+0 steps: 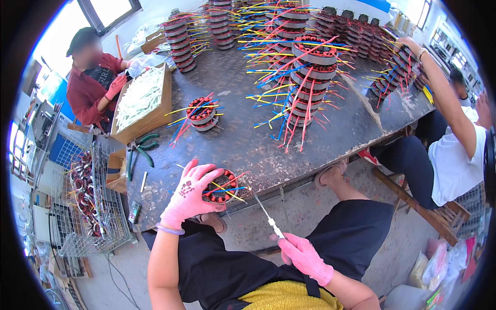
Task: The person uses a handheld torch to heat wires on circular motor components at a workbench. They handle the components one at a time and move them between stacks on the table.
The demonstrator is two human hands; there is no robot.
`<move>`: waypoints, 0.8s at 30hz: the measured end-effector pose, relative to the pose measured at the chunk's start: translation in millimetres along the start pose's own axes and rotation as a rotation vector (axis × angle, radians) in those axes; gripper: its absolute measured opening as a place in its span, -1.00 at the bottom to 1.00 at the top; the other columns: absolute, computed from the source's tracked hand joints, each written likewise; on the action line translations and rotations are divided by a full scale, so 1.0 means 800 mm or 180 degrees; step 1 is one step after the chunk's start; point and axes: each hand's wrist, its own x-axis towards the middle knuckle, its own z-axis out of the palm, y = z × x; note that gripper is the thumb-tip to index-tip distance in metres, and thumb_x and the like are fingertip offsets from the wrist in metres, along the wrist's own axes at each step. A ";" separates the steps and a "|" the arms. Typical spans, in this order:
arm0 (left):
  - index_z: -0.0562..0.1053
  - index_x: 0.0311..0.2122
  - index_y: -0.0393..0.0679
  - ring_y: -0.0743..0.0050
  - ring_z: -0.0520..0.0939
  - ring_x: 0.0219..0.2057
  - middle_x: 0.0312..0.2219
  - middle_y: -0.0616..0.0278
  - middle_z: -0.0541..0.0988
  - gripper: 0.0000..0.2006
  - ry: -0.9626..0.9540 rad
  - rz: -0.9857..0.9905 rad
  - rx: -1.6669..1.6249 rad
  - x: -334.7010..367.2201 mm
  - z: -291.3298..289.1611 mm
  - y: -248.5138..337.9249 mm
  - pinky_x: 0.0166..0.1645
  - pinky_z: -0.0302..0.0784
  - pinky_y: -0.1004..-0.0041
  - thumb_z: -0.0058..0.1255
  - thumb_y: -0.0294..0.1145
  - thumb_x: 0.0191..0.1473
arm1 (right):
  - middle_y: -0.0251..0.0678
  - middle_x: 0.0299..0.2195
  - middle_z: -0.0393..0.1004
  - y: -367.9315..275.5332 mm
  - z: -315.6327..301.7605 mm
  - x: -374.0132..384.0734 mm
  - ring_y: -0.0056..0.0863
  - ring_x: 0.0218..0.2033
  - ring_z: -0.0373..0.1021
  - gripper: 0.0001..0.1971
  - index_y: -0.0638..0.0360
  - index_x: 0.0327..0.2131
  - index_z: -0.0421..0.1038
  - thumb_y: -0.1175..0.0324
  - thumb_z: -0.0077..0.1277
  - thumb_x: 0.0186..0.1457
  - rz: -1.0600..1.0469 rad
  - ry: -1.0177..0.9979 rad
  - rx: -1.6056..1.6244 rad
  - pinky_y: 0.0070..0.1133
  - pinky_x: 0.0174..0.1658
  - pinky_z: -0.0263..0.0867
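Note:
My left hand (190,190), in a pink glove with a purple band at the wrist, grips a motor stator (227,194) at the table's near edge. The ring has dark red windings, and red, blue and yellow wires stick out to its right. In its pink glove, my right hand (302,253) is closed around a slim white-handled tool (275,227) with a thin rod. The rod's far end reaches close to the wire ends, where a small bright spot shows; contact cannot be made out.
Green-handled pliers (140,150) lie left, near a box of white strips (164,106). A short stator stack (201,114) stands ahead, a tall stack (310,82) beyond. A wire basket (106,206) stands left. One co-worker (98,77) sits left, another (457,150) right.

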 end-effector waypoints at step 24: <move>0.35 0.10 -0.06 0.06 0.33 0.13 0.03 0.15 0.39 -0.13 -0.0018 0.0006 0.0029 0.000 0.001 -0.001 0.33 -0.03 0.02 0.41 -0.10 -0.46 | -0.58 -0.60 0.18 0.001 0.002 0.002 -0.79 -0.62 0.13 -0.64 0.24 0.04 0.35 0.22 -0.19 0.31 0.0037 0.0011 0.0203 -0.71 -0.54 0.07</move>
